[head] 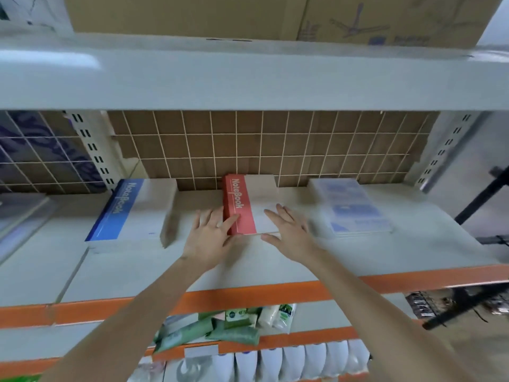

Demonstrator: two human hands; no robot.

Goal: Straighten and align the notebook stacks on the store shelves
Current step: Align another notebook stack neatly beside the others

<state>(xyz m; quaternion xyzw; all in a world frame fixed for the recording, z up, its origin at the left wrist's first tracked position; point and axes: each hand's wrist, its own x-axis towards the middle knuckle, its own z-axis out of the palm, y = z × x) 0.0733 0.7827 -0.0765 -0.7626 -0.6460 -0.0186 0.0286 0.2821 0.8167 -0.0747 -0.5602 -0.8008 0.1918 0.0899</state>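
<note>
Head view: spread hands flanking red notebook stack, between blue stack and pale stack.

Bare forearms, no sleeves, no rings/watch on hands.

Three notebook stacks, two hands

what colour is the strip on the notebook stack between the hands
Red, with pale "NoteBook" lettering, on the middle notebook stack; the head view shows it.
</note>
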